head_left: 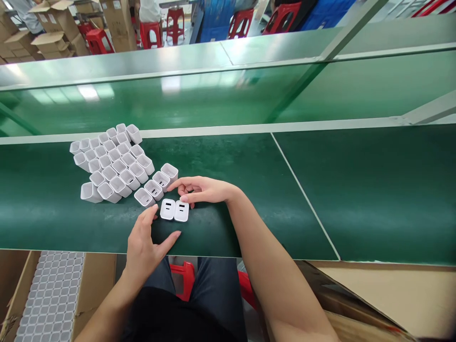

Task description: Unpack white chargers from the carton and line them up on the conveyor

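Two white charger housings (174, 210) stand side by side, their port faces with slots turned up. My left hand (146, 244) is at their left and front, thumb and fingers spread apart, nothing held. Behind and to the right is my right hand (203, 190); its thumb is at the back edge of the right housing. The right index finger stretches to a short row of open-topped white housings (154, 189), and the other fingers curl loosely. Whether that fingertip touches the row I cannot tell.
Many open white housings (117, 166) stand packed together at the left on the green work surface (228, 228). Below left, a cardboard box (94, 285) holds rows of white pieces. A raised green shelf (213, 95) runs behind. Red stools (174, 23) and cartons stand beyond.
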The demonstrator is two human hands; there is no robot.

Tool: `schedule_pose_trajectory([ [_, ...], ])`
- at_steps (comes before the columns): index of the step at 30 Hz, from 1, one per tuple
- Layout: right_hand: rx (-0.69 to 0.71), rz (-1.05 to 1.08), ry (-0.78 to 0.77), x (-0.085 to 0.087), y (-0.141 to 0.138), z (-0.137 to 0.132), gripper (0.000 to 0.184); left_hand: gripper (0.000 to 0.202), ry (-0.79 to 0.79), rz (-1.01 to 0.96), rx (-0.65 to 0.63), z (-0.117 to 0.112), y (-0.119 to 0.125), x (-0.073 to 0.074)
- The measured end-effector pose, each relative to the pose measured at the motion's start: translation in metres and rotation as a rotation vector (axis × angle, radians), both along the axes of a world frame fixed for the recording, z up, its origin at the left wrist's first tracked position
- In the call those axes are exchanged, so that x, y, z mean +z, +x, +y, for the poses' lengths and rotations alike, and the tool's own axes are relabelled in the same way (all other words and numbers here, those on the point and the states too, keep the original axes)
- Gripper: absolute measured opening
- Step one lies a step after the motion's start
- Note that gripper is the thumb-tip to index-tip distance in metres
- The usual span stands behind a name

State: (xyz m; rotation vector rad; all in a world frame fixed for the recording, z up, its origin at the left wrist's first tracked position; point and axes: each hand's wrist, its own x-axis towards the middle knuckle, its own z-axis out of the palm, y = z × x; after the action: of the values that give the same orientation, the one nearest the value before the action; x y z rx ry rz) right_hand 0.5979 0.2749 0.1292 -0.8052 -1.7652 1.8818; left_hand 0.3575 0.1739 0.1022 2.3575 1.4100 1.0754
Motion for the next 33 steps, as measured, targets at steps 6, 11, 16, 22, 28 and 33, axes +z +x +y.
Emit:
schedule_pose_trajectory([
  [6,-0.006,0.067,0.01,-0.006,0.0,0.002,0.056,0.094,-0.094,0.048,0.069,-0.001,0.032,0.018],
  [11,0.005,0.099,0.024,-0.006,0.001,0.004,0.059,0.075,-0.188,0.026,0.125,0.009,0.047,0.023],
  [16,-0.009,0.109,0.064,-0.003,0.002,0.002,0.057,0.06,-0.423,-0.43,0.026,0.011,0.026,0.022],
  [22,0.107,0.082,0.138,0.019,-0.033,-0.02,0.052,0.055,-0.444,-1.231,0.041,0.009,-0.012,0.009],
  [28,-0.24,-0.222,0.489,0.043,-0.109,-0.048,0.017,0.047,-0.337,-1.287,0.061,0.013,-0.027,0.002],
  [33,-0.304,-0.64,0.607,0.06,-0.14,-0.043,0.011,0.056,-0.285,-1.163,0.104,0.025,-0.058,-0.003],
])
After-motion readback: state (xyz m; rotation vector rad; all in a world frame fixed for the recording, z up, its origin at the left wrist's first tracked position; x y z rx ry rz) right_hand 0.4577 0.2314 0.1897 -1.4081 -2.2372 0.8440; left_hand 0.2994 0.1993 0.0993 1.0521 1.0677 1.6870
